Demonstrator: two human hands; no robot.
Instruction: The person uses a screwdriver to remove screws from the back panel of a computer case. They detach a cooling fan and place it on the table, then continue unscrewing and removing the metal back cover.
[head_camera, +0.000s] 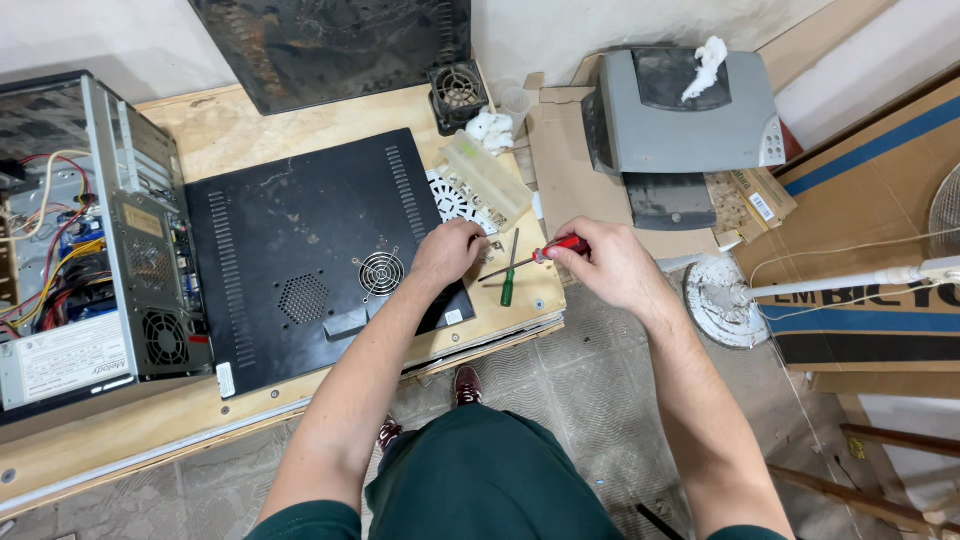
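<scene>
Green trousers (480, 480) low in frame. Right hand (610, 265) grips red screwdriver (545, 254), mid frame. Left hand (447, 255) curled, pressing black panel (300, 250) edge; cannot tell if grasping anything. Best keep tip straight, push gently, turn slow.

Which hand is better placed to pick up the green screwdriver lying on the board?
Probably the left hand: it rests empty-looking beside the green screwdriver, while the right hand already grips the red-handled screwdriver.
</scene>
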